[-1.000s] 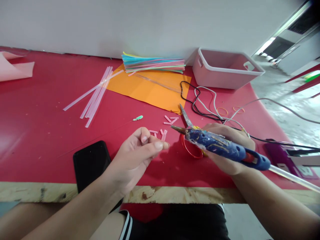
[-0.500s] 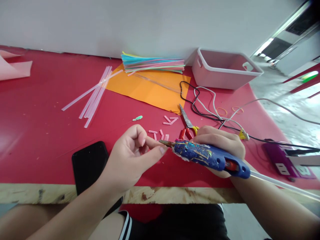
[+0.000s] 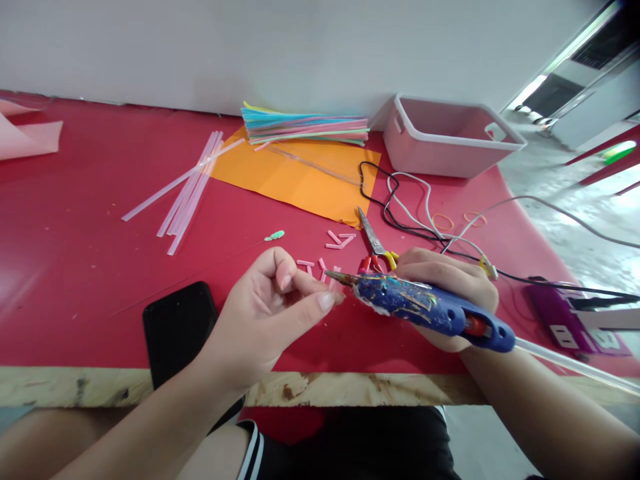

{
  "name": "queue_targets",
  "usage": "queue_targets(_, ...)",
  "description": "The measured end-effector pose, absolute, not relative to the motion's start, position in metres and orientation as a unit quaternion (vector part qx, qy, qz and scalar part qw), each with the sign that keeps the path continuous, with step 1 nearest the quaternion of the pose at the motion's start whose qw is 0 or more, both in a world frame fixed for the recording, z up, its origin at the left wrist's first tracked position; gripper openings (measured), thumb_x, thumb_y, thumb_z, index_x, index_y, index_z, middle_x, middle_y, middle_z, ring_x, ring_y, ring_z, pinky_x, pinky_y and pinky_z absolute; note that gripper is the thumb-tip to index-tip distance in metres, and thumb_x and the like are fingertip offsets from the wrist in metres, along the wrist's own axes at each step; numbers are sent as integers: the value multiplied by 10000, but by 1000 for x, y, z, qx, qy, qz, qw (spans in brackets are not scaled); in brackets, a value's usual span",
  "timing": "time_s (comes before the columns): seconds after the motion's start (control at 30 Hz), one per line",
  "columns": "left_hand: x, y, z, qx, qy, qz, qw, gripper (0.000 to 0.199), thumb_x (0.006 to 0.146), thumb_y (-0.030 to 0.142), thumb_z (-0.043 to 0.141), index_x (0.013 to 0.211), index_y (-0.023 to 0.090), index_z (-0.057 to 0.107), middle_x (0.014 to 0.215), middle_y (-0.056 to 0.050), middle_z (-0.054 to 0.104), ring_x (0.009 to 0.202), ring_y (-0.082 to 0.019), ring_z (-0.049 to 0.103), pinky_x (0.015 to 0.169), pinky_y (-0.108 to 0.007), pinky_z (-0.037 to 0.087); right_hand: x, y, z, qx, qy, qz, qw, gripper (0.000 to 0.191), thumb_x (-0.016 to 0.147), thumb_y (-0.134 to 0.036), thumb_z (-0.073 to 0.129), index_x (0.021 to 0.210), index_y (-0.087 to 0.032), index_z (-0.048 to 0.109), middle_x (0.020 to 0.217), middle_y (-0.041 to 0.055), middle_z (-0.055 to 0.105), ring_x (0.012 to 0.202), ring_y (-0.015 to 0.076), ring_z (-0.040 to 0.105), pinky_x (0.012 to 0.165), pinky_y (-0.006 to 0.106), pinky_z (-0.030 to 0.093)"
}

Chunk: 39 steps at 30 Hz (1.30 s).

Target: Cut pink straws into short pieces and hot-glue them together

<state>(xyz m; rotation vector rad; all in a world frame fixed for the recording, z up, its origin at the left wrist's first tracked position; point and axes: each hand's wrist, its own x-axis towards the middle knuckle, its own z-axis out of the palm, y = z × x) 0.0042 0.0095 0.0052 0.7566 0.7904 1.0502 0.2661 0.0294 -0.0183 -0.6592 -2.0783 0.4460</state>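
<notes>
My right hand (image 3: 447, 293) is wrapped round a blue hot glue gun (image 3: 410, 300) smeared with dried glue, a clear glue stick running out of its back. The nozzle points left, just above the fingertips of my left hand (image 3: 275, 310). Thumb and forefinger of that hand are pinched together; whatever lies between them is too small to make out. Several short pink straw pieces (image 3: 334, 247) lie on the red table beyond my fingers. Scissors (image 3: 373, 237) with red and yellow handles rest beside the glue gun. A green piece (image 3: 275, 235) on a thin stem lies farther left.
A black phone (image 3: 175, 327) lies by the wooden front edge. Long pink straws (image 3: 193, 183), orange paper (image 3: 300, 177) and a bundle of coloured straws (image 3: 305, 127) are farther back. At the right are a pink basket (image 3: 440, 157), tangled cables (image 3: 415, 230) and a purple power strip (image 3: 565, 320).
My right hand has moved the glue gun slightly to the right, and its nozzle has lifted off my left fingertips. My left hand has barely moved.
</notes>
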Motion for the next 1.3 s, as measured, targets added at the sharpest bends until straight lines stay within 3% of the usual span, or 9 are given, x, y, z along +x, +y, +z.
queue_targets(0.27,5,10,7,341,363,483,720,445,799,33,793,725,204,389,639,92,722,650,-33,631,684,-142,503,265,27,-19,-328,-791,166,489,308,765,-96,696,1049,-215,713,823,54,702,654,202,663,557,333,528)
queue_targets(0.5,4,9,6,342,401,467,710,451,776,58,825,724,198,400,685,71,762,671,-49,671,682,-162,511,268,28,-21,-256,-836,196,445,259,899,-294,644,1123,-178,701,850,69,668,693,199,646,603,348,548)
queue_targets(0.67,3,9,5,337,405,466,711,461,762,56,834,727,202,399,654,91,726,618,-37,610,641,-154,491,266,27,-18,-262,-842,194,430,293,989,-417,587,1102,-174,706,827,83,660,680,202,632,606,347,523)
queue_targets(1.3,9,5,9,317,401,491,705,441,740,61,840,717,218,429,673,70,718,676,-82,633,703,-203,507,269,28,-19,-269,-839,170,440,256,941,-379,633,1124,-215,707,832,72,681,673,215,649,590,366,550)
